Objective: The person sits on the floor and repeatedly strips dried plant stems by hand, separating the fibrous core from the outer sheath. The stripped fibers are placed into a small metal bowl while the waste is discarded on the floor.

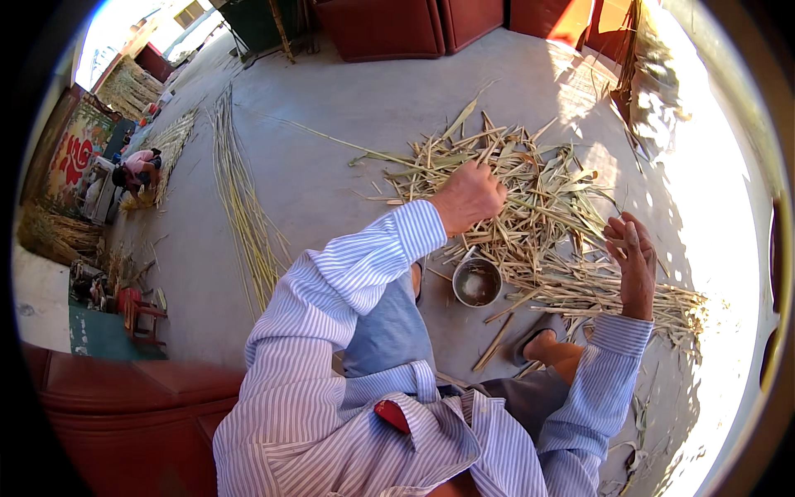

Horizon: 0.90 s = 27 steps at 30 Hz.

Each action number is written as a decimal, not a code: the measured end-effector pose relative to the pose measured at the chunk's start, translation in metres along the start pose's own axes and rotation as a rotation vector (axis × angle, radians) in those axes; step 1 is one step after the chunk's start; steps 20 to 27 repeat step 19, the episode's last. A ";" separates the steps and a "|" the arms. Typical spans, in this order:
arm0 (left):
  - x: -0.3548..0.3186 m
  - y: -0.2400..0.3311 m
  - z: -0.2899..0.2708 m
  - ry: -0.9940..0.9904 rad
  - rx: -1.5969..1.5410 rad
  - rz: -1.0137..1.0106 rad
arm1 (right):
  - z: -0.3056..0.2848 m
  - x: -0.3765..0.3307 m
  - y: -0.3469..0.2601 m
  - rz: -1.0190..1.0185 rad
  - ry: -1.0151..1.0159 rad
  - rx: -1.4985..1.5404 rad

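My left hand (pixel 469 199) is a closed fist above a heap of dry husk strips and cut stalk pieces (pixel 530 207). Whatever lies inside its fingers is hidden. A long thin reed stalk (pixel 331 141) runs in from the left and meets the heap just beyond this fist; whether the fist grips it is unclear. At the heap's right side, my right hand (pixel 633 257) is raised with curled fingers and the thumb pressed against them. A thin dark sliver shows above its fingertips, too small to name. Between my feet and the heap stands a small metal bowl (pixel 477 282).
Long green-yellow reeds (pixel 240 199) lie on the grey floor to the left. A bundle of stalks (pixel 629 298) spreads by my right foot. Red sofas (pixel 381 29) line the far side; another red seat (pixel 141 414) is at near left. Another person (pixel 141 170) crouches far left.
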<state>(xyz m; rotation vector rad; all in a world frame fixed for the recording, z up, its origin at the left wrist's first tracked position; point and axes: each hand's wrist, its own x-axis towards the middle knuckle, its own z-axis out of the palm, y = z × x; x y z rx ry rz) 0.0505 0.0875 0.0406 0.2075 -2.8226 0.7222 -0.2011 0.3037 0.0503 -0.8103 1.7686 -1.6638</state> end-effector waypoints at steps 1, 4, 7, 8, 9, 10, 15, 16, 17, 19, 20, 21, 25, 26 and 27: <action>-0.019 -0.009 -0.002 -0.031 0.055 -0.013 | -0.003 0.000 -0.002 0.014 -0.044 -0.115; -0.090 -0.038 -0.011 -0.239 0.127 -0.065 | -0.021 0.022 0.024 0.015 -0.148 -0.459; -0.165 -0.045 -0.026 -0.394 0.127 -0.067 | -0.041 0.035 0.046 0.036 -0.222 -0.632; -0.187 -0.046 -0.031 -0.433 0.138 -0.077 | -0.051 0.038 0.052 0.070 -0.244 -0.686; -0.209 -0.045 -0.025 -0.454 0.140 -0.087 | -0.066 0.040 0.062 0.161 -0.185 -0.521; -0.243 -0.046 -0.027 -0.518 0.120 -0.097 | -0.070 0.034 0.062 0.259 -0.192 -0.474; -0.411 -0.081 0.018 -0.720 0.063 -0.239 | -0.148 0.010 0.113 0.654 -0.186 -0.374; -0.388 -0.093 0.019 -0.993 0.072 -0.237 | -0.184 0.010 0.133 0.705 -0.155 -0.411; -0.486 -0.113 0.061 -0.886 0.193 -0.405 | -0.200 0.006 0.171 0.767 -0.175 -0.413; -0.589 -0.107 0.087 -1.240 0.155 -0.582 | -0.223 -0.046 0.211 0.894 -0.118 -0.491; -0.589 -0.107 0.087 -1.240 0.155 -0.582 | -0.223 -0.046 0.211 0.894 -0.118 -0.491; -0.589 -0.107 0.087 -1.240 0.155 -0.582 | -0.223 -0.046 0.211 0.894 -0.118 -0.491; -0.589 -0.107 0.087 -1.240 0.155 -0.582 | -0.223 -0.046 0.211 0.894 -0.118 -0.491; -0.589 -0.107 0.087 -1.240 0.155 -0.582 | -0.223 -0.046 0.211 0.894 -0.118 -0.491; -0.589 -0.107 0.087 -1.240 0.155 -0.582 | -0.223 -0.046 0.211 0.894 -0.118 -0.491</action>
